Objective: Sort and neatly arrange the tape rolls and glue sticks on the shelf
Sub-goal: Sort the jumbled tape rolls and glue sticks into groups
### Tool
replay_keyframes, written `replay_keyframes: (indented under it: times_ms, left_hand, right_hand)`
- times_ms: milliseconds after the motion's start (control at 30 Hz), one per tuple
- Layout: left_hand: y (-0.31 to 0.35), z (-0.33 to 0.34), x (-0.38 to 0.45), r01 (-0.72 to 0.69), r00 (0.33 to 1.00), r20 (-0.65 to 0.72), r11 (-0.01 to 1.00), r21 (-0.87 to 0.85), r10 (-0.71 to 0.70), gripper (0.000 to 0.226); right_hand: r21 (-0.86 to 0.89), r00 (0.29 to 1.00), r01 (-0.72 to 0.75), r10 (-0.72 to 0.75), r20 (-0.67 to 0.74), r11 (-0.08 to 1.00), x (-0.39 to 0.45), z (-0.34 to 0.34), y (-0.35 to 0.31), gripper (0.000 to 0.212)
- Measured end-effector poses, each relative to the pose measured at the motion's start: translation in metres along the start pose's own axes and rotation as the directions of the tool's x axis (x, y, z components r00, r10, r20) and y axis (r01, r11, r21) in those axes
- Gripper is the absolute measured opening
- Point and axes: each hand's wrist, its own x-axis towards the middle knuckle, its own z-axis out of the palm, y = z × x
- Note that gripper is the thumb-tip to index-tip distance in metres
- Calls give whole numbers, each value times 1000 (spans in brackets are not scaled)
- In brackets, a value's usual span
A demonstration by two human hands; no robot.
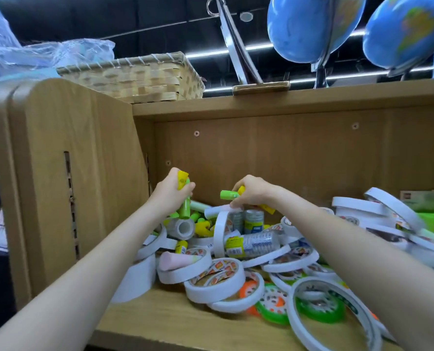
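While hands grip glue sticks (185, 198), tape rolls (218, 279) crowd below

A single head-worn camera supplies the only view. It sits just in front of the wooden shelf (236, 323), close enough that both forearms enter from the bottom corners and converge at frame centre. The lens faces forward into the compartment, toward its back panel (287, 158), and looks slightly down on the shelf board. The wide angle bends straight edges: the side panel (59, 173) at left bows outward. The upper frame takes in the shelf top and what appears to be a dark ceiling beyond. No second view overlaps this one.
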Motion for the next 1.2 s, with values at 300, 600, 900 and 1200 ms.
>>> replay_keyframes:
  times_ms: [300,600,900,1200]
  left_hand:
    - [76,34,-17,-69,987,95,884,-463,127,10]
    - [227,162,-27,-147,914,229,798,-585,336,25]
    - [291,252,-40,-174,842,348,820,-546,411,20]
    - [282,267,-29,-166,856,350,844,-510,380,22]
  right_hand:
    - [45,850,-101,110,-515,994,-71,-100,44,26]
    - [145,662,-336,343,-666,930,-197,-218,191,21]
    - [26,717,-484,413,-561,875,-199,-219,265,32]
    - [-90,691,-554,397,-604,828,-173,-211,290,45]
